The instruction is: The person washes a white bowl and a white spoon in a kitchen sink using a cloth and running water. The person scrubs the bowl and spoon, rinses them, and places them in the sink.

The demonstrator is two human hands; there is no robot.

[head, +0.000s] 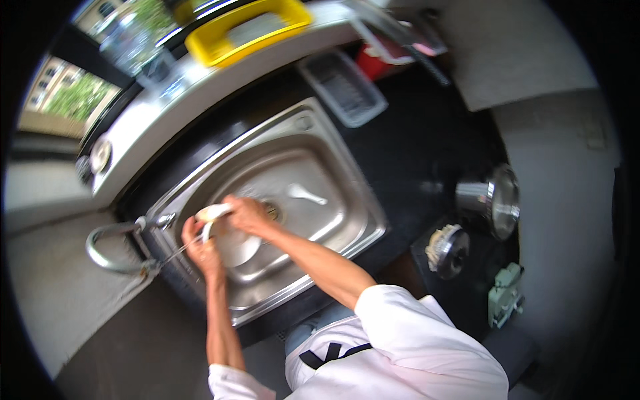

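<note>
My right hand (248, 216) grips a white ceramic spoon (215, 212) over the left part of a stainless steel sink (327, 155). Close beside it, my left hand (204, 252) has its fingers curled around a small white piece (207, 231), perhaps another spoon; blur hides its full shape. A thin stream of water (181, 251) runs from the curved metal faucet (95, 250) onto my left hand. Below the hands, a white dish (245, 252) rests in the basin, partly covered by them. Another white spoon (306, 194) lies on the basin floor, right of the drain (272, 212).
Behind the sink, a clear plastic container (350, 95) sits on the black counter (410, 140). On the windowsill are a yellow tray (220, 55) and a knife (400, 40) at its right end. To the right stand a metal pot (475, 192) and a lidded vessel (452, 252).
</note>
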